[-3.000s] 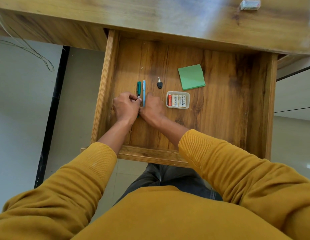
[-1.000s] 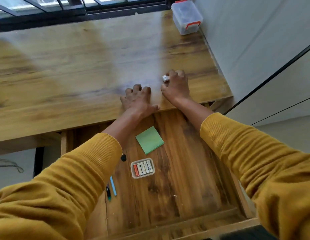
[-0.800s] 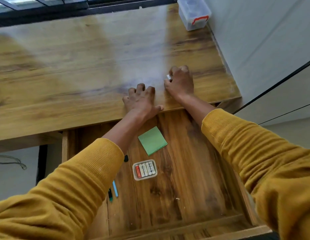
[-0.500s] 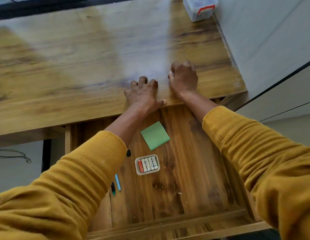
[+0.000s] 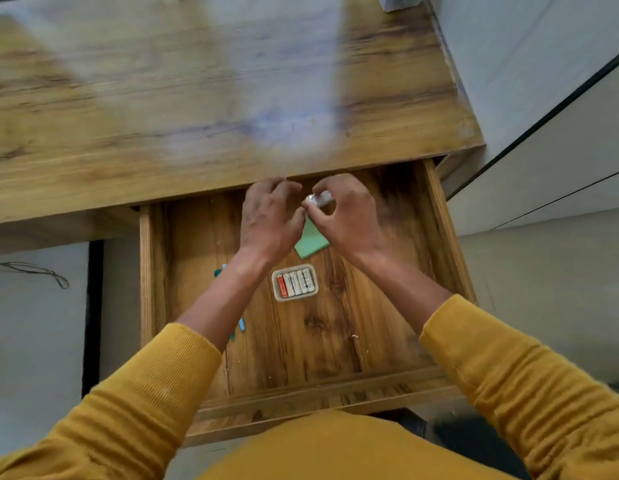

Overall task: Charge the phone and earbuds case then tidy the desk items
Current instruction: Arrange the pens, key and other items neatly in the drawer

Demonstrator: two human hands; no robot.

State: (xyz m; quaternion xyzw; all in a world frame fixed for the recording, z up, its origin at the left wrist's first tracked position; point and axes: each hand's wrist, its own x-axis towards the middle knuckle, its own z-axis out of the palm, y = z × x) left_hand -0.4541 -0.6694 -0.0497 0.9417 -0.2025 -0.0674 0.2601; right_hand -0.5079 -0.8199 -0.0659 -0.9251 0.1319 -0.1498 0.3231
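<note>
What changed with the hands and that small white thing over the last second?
Both hands came off the desktop and back over the open drawer. The right hand lifted the small white object from the desktop and now pinches it above the green sticky notes; the left hand is beside it. The battery tray, sticky notes and pens stayed put.

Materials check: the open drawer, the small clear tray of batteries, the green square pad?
Open wooden drawer: wood-grain board, likely laminate; printed-looking grain, slight sheen.
Small clear battery tray: transparent plastic; batteries show through its rounded walls.
Green square pad: matte paper, probably sticky notes; flat, sharp-cornered, partly under the hands.
</note>
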